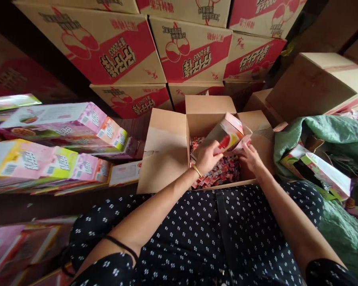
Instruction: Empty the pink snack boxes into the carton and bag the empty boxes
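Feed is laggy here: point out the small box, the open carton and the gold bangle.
small box [226, 133], head view, its printed side.
open carton [164, 147], head view, left flap.
gold bangle [197, 171], head view, band at wrist.

Stacked cartons [155, 51] cut off by the top edge, printing upside down and not readable. Flat pink packs [56, 131] running off the left edge, small print too fine to make out. Sweets [220, 172] in the open box [167, 151] partly hidden behind the left hand [207, 158], the right hand [250, 158] and the small carton [226, 135]; single wrappers too small to tell apart. Fingertips of both hands hidden behind that carton. Green sack [331, 131] cropped at the right edge, contents mostly covered
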Tool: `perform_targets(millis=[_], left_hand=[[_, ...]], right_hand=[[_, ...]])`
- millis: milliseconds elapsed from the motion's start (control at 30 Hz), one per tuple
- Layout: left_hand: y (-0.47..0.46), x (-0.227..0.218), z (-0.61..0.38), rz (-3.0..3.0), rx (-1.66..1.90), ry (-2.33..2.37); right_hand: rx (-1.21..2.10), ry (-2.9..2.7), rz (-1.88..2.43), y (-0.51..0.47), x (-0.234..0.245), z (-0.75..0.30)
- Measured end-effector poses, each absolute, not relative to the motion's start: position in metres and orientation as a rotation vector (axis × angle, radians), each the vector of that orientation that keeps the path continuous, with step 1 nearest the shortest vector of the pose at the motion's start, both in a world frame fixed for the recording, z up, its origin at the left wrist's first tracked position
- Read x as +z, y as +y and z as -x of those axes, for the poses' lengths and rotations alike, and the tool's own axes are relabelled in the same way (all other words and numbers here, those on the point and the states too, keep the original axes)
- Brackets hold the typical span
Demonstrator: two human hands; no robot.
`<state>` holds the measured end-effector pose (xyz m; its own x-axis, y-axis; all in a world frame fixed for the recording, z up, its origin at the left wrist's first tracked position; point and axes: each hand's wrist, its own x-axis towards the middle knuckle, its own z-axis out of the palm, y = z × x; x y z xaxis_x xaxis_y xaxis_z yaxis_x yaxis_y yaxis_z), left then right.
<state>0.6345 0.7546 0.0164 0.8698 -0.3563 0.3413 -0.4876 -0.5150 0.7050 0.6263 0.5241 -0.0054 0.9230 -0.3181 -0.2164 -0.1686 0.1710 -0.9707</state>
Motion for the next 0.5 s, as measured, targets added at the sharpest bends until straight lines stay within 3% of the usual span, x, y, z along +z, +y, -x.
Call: perform_targets(millis=[133, 300, 500], left_hand=[[0.741, 0.012, -0.607, -2.401, 0.602, -1.296], [0.739, -0.003, -0.590, -2.272, 1.069, -1.644], [0.741, -0.022, -0.586, -2.214, 0.988, -1.739]], right_hand=[[0.152, 0.329, 0.948, 0.532, -0.017, -0.588], [-0.083, 0.332, 1.075, 0.504, -0.012, -0.568], [-0.134, 0.252, 1.181, 0.492, 0.019, -0.551]])
